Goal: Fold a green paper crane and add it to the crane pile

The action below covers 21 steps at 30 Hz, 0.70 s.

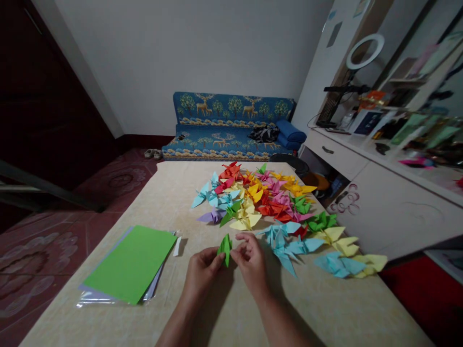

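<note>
A small piece of green folded paper (225,249), narrow and pointed at the top, stands upright between my hands above the table. My left hand (203,271) pinches its left side between thumb and fingers. On the other side, my right hand (252,260) has its thumb and curled fingertips at the paper's right edge, with the index finger raised a little. Beyond my hands lies a spread of folded paper cranes (255,193) in red, yellow, orange, pink, green and blue. Light blue cranes (285,241) lie closest to my right hand.
Green paper sheets (132,265) lie on a clear plastic sleeve at the table's left, with a white paper strip (177,246) beside them. The pale table (173,188) faces a blue patterned sofa (224,137). A white dresser (383,193) stands at the right.
</note>
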Motion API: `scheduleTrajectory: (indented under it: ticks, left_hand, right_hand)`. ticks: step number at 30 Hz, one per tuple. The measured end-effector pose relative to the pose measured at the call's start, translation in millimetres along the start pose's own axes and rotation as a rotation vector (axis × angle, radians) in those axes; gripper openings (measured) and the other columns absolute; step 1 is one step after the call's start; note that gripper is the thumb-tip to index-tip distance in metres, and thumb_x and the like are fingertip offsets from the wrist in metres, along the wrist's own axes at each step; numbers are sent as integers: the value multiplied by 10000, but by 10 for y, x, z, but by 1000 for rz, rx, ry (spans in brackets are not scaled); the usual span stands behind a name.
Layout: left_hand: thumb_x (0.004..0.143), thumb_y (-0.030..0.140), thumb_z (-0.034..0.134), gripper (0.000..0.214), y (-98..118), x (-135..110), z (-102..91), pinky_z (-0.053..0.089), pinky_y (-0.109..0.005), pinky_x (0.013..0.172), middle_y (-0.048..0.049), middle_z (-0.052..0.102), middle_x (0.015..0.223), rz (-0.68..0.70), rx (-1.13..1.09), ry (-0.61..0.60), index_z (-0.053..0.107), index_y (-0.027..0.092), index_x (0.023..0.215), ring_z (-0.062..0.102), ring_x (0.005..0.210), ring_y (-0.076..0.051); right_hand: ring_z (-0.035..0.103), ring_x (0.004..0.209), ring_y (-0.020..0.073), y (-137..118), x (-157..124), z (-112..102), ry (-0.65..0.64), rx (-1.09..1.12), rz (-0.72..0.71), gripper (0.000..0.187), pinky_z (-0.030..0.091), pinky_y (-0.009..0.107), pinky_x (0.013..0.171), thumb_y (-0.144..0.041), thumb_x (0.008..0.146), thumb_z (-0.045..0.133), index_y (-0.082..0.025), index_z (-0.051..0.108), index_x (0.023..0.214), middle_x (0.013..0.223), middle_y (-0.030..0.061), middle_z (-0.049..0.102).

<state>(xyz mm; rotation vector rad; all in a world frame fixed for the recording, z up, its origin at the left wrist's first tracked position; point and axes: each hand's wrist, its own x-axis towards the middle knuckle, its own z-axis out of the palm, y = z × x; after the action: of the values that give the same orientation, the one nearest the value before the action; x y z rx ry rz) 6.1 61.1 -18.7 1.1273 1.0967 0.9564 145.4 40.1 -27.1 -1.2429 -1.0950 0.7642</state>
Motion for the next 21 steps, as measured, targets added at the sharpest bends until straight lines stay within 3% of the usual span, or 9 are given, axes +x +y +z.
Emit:
scheduleTrajectory:
  ticks: [2,5,11,15,21]
  left_hand:
    - [669,390,770,340,-11,-2,-8,465,-241,548,-80,739,752,-1,-27,35,768,114,869,620,617,-182]
    - [688,377,759,326,-2,-8,-11,481,-251,578,-84,746,783,17,-34,31,770,124,893,631,643,-190]
    - [735,370,737,305,59,-50,7,470,-239,613,-93,750,842,58,-26,-59,773,128,916,630,707,-191]
    - [777,399,707,359,101,-97,12,471,-232,641,-84,730,869,-1,-163,-135,748,132,1014,617,719,-169]
    - [766,416,721,398,159,-134,-11,495,-333,862,-108,709,988,-114,-379,-143,733,134,1046,625,958,-242]
  right_hand:
    - [561,672,125,-16,-20,-4,7,-50,-67,262,471,216,576,-180,738,648,-186,577,991,886,23,605]
    - [569,683,134,-35,-25,9,-62,-115,-90,163,471,217,594,-174,764,643,-185,608,923,838,20,624]
    - [568,678,134,-3,-26,28,-104,-175,-107,91,466,219,604,-182,776,654,-186,609,855,799,7,617]
    - [569,669,135,-8,-13,6,-110,-138,-145,44,469,221,591,-150,800,580,-191,575,783,764,2,570]
    - [602,793,175,-109,-16,-20,-164,-115,-274,130,497,261,655,-95,780,529,-204,599,795,823,37,596]
